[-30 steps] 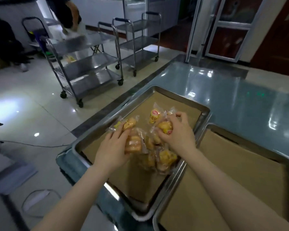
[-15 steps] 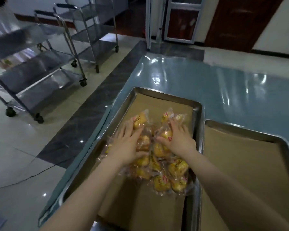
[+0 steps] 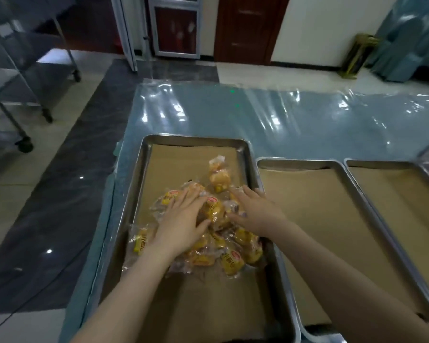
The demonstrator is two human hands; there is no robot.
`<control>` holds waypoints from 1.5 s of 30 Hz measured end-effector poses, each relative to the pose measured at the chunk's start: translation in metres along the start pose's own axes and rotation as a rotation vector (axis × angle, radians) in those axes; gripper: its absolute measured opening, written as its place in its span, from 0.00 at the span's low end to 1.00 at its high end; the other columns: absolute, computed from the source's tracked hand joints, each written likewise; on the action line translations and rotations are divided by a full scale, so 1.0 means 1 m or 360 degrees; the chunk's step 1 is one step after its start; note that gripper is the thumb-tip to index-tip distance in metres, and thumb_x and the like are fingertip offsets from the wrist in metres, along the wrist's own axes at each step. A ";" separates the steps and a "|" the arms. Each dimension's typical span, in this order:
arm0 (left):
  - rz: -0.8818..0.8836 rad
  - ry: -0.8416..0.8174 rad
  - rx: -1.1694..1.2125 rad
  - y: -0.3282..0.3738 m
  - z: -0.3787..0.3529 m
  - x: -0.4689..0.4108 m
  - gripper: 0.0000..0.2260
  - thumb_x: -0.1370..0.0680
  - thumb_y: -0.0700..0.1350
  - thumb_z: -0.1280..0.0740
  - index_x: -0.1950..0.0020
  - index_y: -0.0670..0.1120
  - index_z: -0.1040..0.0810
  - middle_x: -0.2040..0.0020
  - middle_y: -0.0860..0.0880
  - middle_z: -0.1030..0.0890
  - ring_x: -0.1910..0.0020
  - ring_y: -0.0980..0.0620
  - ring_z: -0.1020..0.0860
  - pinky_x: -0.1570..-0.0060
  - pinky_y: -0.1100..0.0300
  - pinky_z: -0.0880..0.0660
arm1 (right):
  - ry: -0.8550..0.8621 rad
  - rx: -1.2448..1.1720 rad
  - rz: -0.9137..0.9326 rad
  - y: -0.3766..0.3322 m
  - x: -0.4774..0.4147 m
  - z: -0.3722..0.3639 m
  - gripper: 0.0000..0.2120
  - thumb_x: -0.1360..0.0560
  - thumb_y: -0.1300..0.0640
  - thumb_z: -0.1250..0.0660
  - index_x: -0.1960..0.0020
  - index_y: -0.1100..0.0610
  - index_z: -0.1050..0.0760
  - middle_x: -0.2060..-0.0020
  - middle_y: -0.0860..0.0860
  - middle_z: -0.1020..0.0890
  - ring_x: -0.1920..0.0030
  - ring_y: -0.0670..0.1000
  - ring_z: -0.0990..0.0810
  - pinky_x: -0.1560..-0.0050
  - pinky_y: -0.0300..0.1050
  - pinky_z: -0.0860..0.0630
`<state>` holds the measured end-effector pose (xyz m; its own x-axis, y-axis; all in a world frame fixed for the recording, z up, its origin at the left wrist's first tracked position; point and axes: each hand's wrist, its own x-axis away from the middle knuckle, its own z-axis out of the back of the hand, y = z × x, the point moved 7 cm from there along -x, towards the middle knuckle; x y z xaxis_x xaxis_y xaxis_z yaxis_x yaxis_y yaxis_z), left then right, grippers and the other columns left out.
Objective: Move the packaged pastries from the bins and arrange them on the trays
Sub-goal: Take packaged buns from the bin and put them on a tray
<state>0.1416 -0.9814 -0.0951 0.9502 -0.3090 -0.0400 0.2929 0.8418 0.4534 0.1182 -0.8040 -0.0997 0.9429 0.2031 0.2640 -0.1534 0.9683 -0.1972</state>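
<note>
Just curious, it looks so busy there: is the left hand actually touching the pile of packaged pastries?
Touching. The head view shows the left hand lying flat on the pile of packaged pastries.

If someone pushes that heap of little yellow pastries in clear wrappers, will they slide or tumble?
The clear-wrapped yellow pastries look glossy, so probably slide easily on the brown paper liner. Loosely heaped, they would likely scatter. They look small and puffy, so probably light and squashable.

A single head-worn view looks forward and steeply down from above the near edge of the table (image 3: 307, 120). It sits close over the leftmost tray (image 3: 144, 169), with both forearms entering from the bottom edge. Wide-angle bending curves the tray rims. Beyond the table's far edge the view takes in floor (image 3: 22, 194) and a door (image 3: 248, 28).
</note>
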 end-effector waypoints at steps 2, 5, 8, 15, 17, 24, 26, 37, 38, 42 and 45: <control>-0.0066 0.0011 -0.0005 0.016 0.000 0.000 0.30 0.23 0.56 0.38 0.25 0.58 0.47 0.23 0.56 0.50 0.27 0.57 0.58 0.28 0.52 0.57 | 0.0160 -0.0214 0.0117 -0.005 0.016 0.009 0.31 0.24 0.40 0.39 0.25 0.47 0.43 0.25 0.49 0.40 0.26 0.53 0.43 0.30 0.50 0.42; -0.0155 -0.0011 -0.0089 0.046 0.000 -0.002 0.31 0.23 0.57 0.39 0.24 0.57 0.50 0.23 0.56 0.52 0.25 0.54 0.58 0.28 0.53 0.60 | 0.0266 -0.0392 0.0150 0.002 0.038 0.023 0.29 0.24 0.44 0.36 0.27 0.51 0.37 0.27 0.49 0.35 0.28 0.51 0.39 0.32 0.43 0.42; -0.0263 -0.0033 -0.0187 0.080 -0.001 -0.006 0.31 0.23 0.57 0.39 0.24 0.56 0.51 0.23 0.54 0.53 0.24 0.52 0.57 0.27 0.49 0.60 | 0.0306 -0.0428 0.0125 0.024 0.058 0.035 0.27 0.24 0.44 0.35 0.28 0.51 0.35 0.28 0.50 0.32 0.30 0.50 0.35 0.33 0.43 0.39; -0.0414 -0.0003 -0.0320 0.192 -0.029 -0.017 0.30 0.22 0.57 0.41 0.24 0.55 0.49 0.22 0.54 0.49 0.24 0.51 0.52 0.28 0.51 0.55 | 0.0386 -0.0360 0.0064 0.121 0.127 0.053 0.23 0.23 0.46 0.36 0.31 0.52 0.30 0.28 0.51 0.32 0.29 0.50 0.35 0.33 0.38 0.42; -0.0446 0.0042 -0.0359 0.235 -0.045 -0.020 0.29 0.22 0.57 0.41 0.24 0.55 0.48 0.23 0.54 0.46 0.24 0.51 0.49 0.28 0.51 0.53 | 0.0433 -0.0338 0.0068 0.161 0.153 0.059 0.22 0.23 0.48 0.35 0.31 0.52 0.29 0.29 0.50 0.31 0.31 0.50 0.33 0.33 0.38 0.41; -0.0518 0.0063 -0.0019 0.393 -0.107 -0.031 0.27 0.22 0.51 0.37 0.25 0.51 0.42 0.25 0.51 0.39 0.26 0.51 0.44 0.27 0.59 0.52 | 0.0466 -0.0419 0.0010 0.323 0.246 0.080 0.20 0.23 0.49 0.35 0.32 0.49 0.30 0.37 0.47 0.24 0.38 0.49 0.27 0.38 0.45 0.31; -0.0559 0.0077 0.0085 0.436 -0.121 -0.036 0.26 0.22 0.50 0.36 0.26 0.52 0.40 0.25 0.52 0.38 0.27 0.53 0.42 0.29 0.63 0.53 | 0.0499 -0.0400 -0.0007 0.363 0.263 0.088 0.19 0.23 0.49 0.36 0.33 0.48 0.30 0.36 0.44 0.25 0.36 0.47 0.29 0.37 0.44 0.31; -0.0667 0.0177 0.0158 0.589 -0.169 -0.118 0.22 0.23 0.49 0.35 0.29 0.51 0.33 0.32 0.52 0.28 0.34 0.53 0.32 0.39 0.70 0.45 | 0.0894 -0.0527 -0.0042 0.533 0.291 0.153 0.13 0.24 0.53 0.33 0.40 0.49 0.23 0.44 0.44 0.20 0.42 0.44 0.25 0.42 0.35 0.32; -0.0668 0.0202 0.0184 0.600 -0.171 -0.130 0.22 0.23 0.49 0.34 0.30 0.51 0.32 0.33 0.52 0.27 0.35 0.53 0.31 0.40 0.71 0.45 | 0.0942 -0.0505 -0.0035 0.546 0.290 0.162 0.12 0.25 0.55 0.33 0.41 0.49 0.22 0.46 0.43 0.20 0.44 0.44 0.25 0.44 0.33 0.33; -0.0691 0.0251 0.0356 0.655 -0.177 -0.185 0.21 0.24 0.46 0.33 0.31 0.50 0.30 0.35 0.52 0.25 0.35 0.52 0.29 0.37 0.64 0.39 | 0.1199 -0.0458 -0.0047 0.602 0.293 0.214 0.09 0.27 0.58 0.31 0.47 0.50 0.20 0.53 0.46 0.18 0.52 0.44 0.24 0.52 0.32 0.33; -0.0700 0.0241 0.0312 0.694 -0.185 -0.218 0.20 0.23 0.48 0.35 0.31 0.51 0.30 0.35 0.52 0.25 0.36 0.52 0.29 0.38 0.64 0.38 | 0.1284 -0.0395 0.0006 0.640 0.294 0.249 0.09 0.27 0.58 0.33 0.49 0.51 0.20 0.54 0.45 0.19 0.54 0.42 0.25 0.52 0.34 0.31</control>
<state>0.1575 -0.2478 0.0632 0.7506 -0.5356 -0.3870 0.6571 0.5430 0.5229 0.2238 -0.0888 0.0867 0.8791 -0.0514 -0.4739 -0.1765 0.8885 -0.4236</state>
